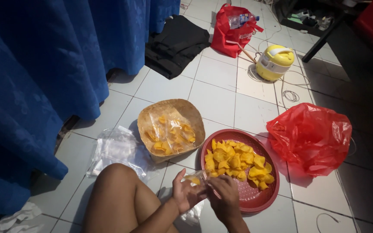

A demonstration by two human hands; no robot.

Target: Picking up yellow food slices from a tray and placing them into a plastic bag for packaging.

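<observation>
Fingers of both hands pinch a small clear bag (196, 178) holding a few yellow chips. The left hand (187, 193) grips its near side, fingers curled; the right hand (223, 196) closes on the other end, back of hand to the camera. The bag lies roughly level, long axis running left to right between the hands, just over the near rim of the red tray (255, 199) of chips (237, 163). A woven basket (182, 111) of filled bags sits just left of the tray. A red sack (311, 137) lies to the right.
</observation>
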